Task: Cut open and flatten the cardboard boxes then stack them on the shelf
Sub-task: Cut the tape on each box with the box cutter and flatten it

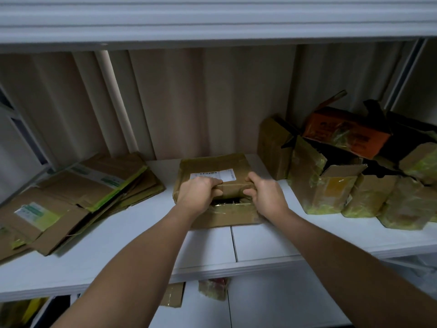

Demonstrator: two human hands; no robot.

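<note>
One cardboard box (214, 183) sits mid-shelf between two hands, its near end already torn open with a flap (227, 215) folded down toward the shelf's front edge. The left hand (197, 191) curls its fingers over the box's near top edge, just beside a white shipping label (214, 175); the right hand (262, 191) clamps the same edge at the opposite corner, thumb underneath. Both hold the cardboard firmly. The box keeps much of its shape, so by the look of it flattening is under way but unfinished.

To the left on the white shelf (132, 235), a stack of flattened boxes (78, 197) lies fanned and slightly untidy, some pieces bearing green-and-white printing. That pile suggests a good share of the job is behind the person.

To the right, a cluster of unflattened boxes (350, 183) stands crowded together, many wrapped in yellowish tape, with an orange box (346, 132) perched on top toward the back. These appear untouched and make up the bulk of what remains.

No cutting tool is visible in either hand or on the shelf. Below the shelf's front edge, more cardboard scraps (172, 294) show on a lower level, though too little is in view to say what state they are in.
</note>
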